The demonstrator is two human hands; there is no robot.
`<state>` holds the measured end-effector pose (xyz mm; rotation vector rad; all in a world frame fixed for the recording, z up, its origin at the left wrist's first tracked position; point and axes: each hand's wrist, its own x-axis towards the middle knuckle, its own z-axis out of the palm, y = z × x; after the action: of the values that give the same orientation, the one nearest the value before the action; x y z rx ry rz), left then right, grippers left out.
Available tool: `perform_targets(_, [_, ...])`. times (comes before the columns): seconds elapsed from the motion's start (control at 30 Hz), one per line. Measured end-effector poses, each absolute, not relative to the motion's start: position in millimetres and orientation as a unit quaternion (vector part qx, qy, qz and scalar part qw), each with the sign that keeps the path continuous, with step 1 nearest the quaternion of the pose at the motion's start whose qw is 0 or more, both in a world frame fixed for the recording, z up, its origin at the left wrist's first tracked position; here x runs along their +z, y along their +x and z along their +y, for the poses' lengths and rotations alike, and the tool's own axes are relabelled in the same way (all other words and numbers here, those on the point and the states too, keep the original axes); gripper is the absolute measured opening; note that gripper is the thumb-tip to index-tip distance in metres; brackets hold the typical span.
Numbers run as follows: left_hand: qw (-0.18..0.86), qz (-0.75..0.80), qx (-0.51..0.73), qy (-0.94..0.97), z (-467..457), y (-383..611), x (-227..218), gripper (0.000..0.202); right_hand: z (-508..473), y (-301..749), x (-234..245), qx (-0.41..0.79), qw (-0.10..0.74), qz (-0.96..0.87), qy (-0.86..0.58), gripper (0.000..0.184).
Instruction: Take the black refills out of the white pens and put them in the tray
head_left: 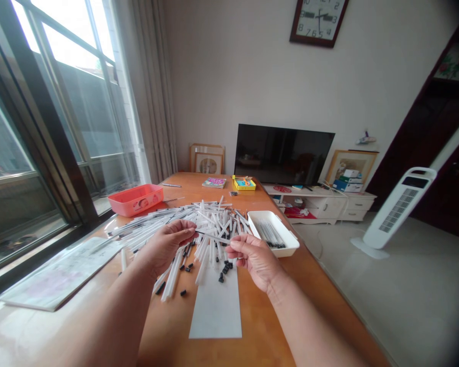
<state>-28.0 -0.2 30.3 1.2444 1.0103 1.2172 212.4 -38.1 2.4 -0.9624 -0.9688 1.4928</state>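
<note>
Both my hands hold one thin pen part (213, 237) level above the wooden table (275, 316). My left hand (168, 244) pinches its left end and my right hand (252, 257) pinches its right end. Under them lies a big heap of white pen barrels (183, 219). Several small black caps (225, 269) are scattered beside a white paper sheet (217, 306). A white tray (274, 232) with several dark refills stands just right of my right hand.
A red plastic basket (136, 199) stands at the table's left, near the window. A printed paper (61, 272) lies at the near left edge. A booklet (214, 182) and a yellow box (244, 183) sit at the far end. Beyond are a TV and a white tower fan (396, 209).
</note>
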Motion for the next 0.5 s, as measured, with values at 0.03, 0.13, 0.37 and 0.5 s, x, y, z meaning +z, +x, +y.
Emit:
perform_targets(0.03, [0.543, 0.416, 0.515, 0.516, 0.2, -26.7, 28.5, 0.025, -38.8, 211.2, 1.7, 0.612, 0.518, -0.428, -0.418, 0.027])
perform_targets(0.13, [0.557, 0.41, 0.498, 0.523, -1.0, -20.9, 24.5, 0.035, -40.6, 206.4, -0.3, 0.586, 0.477, -0.479, -0.447, 0.027])
perform_targets(0.37, [0.56, 0.417, 0.452, 0.554, -10.2, -7.5, 27.3, 0.057, -44.1, 197.9, -1.0, 0.571, 0.432, -0.515, -0.472, 0.026])
perform_targets(0.5, [0.594, 0.386, 0.48, 0.518, -11.0, -4.2, 26.7, 0.061, -42.7, 198.9, -2.6, 0.563, 0.443, -0.518, -0.466, 0.029])
